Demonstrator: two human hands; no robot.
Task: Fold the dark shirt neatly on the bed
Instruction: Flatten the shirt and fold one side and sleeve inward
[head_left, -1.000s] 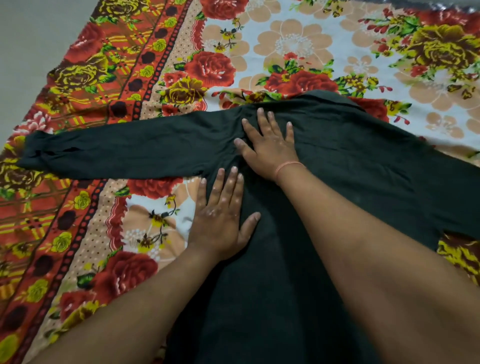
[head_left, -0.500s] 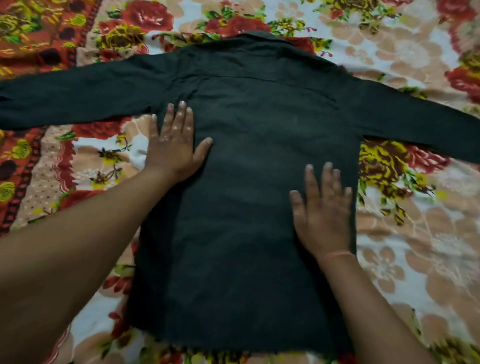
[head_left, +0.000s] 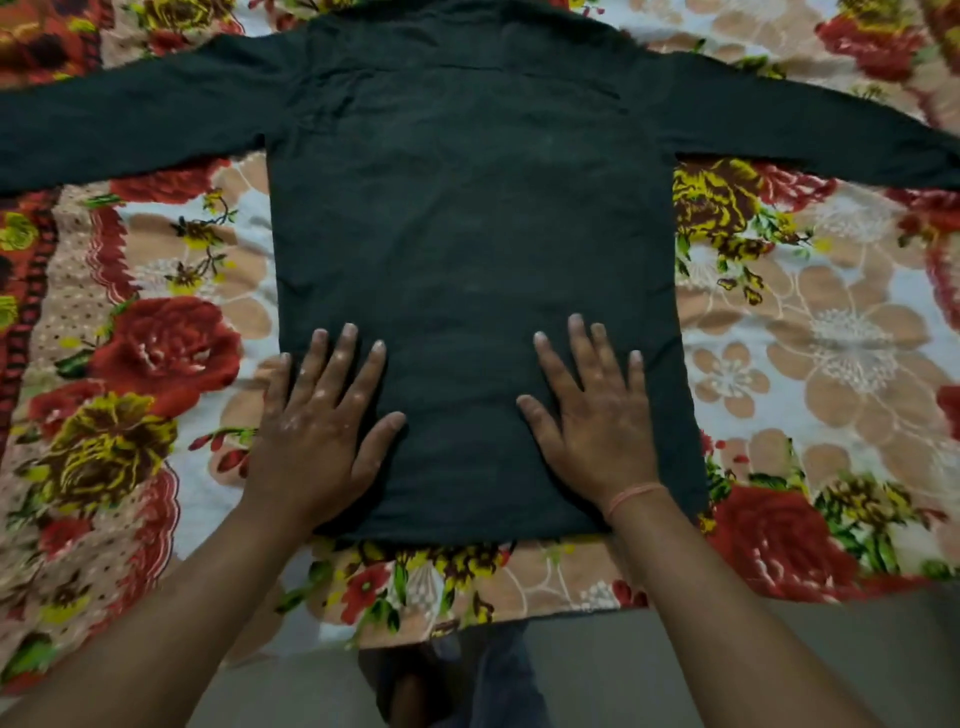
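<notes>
The dark shirt (head_left: 467, 218) lies flat on the bed, back side up, collar at the far end and both long sleeves stretched straight out to left and right. My left hand (head_left: 322, 431) presses flat on the lower left part of the shirt, fingers spread, its little finger over the shirt's left edge. On the lower right part my right hand (head_left: 597, 421) lies flat with spread fingers, a thin pink band at the wrist. Neither hand holds any cloth. The hem runs just behind my wrists.
A floral bedsheet (head_left: 831, 338) in red, yellow and peach covers the bed under the shirt. The bed's near edge (head_left: 571, 613) runs below the hem, with grey floor (head_left: 779, 665) beyond it and my legs seen at the bottom middle.
Both hands slid down the shirt's back from the shoulder area to the part near the hem, side by side. The view shifted so the whole shirt body is centred.
</notes>
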